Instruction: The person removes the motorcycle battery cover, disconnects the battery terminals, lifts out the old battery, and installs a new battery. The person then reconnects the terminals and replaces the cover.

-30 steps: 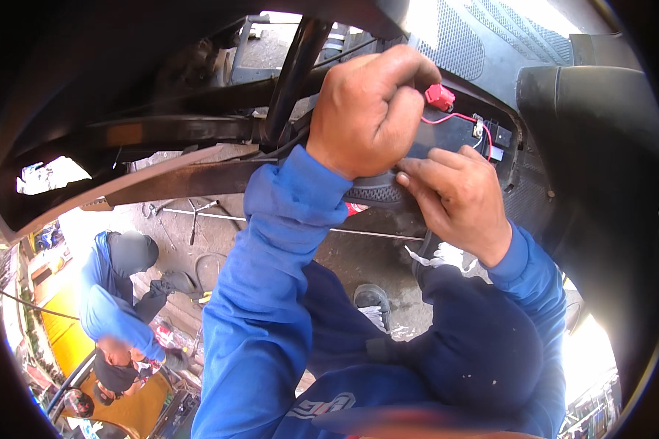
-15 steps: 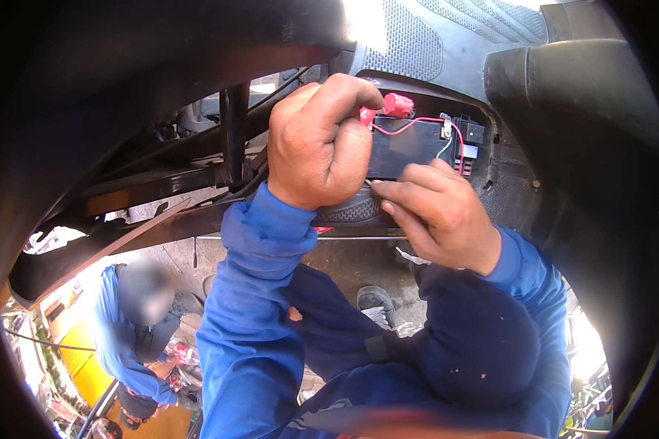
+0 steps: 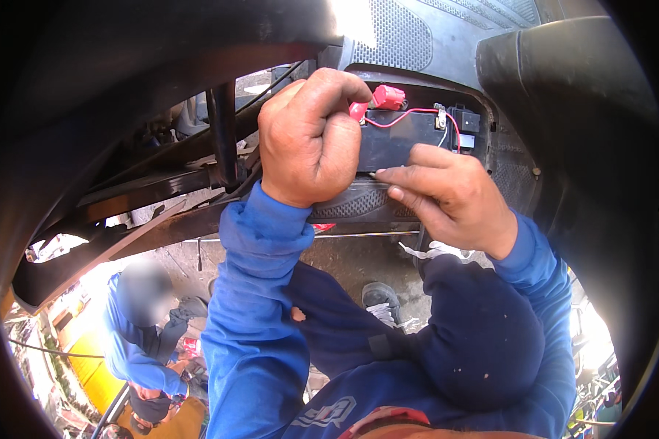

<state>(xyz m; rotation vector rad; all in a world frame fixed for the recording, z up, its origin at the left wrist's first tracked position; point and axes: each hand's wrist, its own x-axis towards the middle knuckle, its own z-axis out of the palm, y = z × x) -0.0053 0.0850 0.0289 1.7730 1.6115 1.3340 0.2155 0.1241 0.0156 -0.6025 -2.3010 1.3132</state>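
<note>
A black battery [image 3: 399, 139] sits in an open compartment in the black floorboard of a scooter [image 3: 447, 44]. A red wire [image 3: 417, 112] runs across its top to a terminal at the right, and a red terminal cap [image 3: 386, 96] sits at its upper left. My left hand [image 3: 311, 139] is fisted, thumb and forefinger pinched on a red piece by the cap. My right hand [image 3: 454, 194] rests its fingertips on the battery's lower front edge. Both sleeves are blue.
A black seat or body panel [image 3: 586, 146] curves along the right. Black frame tubes [image 3: 223, 135] cross at the left. Below are my dark trousers [image 3: 476, 344], a grey shoe [image 3: 381, 300] and dirt ground. Another person in blue [image 3: 143, 329] crouches at the lower left.
The view has swung, so the battery compartment and both hands sit lower and more central. My left hand stays pinched at the red cap; my right hand's fingers now reach along the battery's lower edge.
</note>
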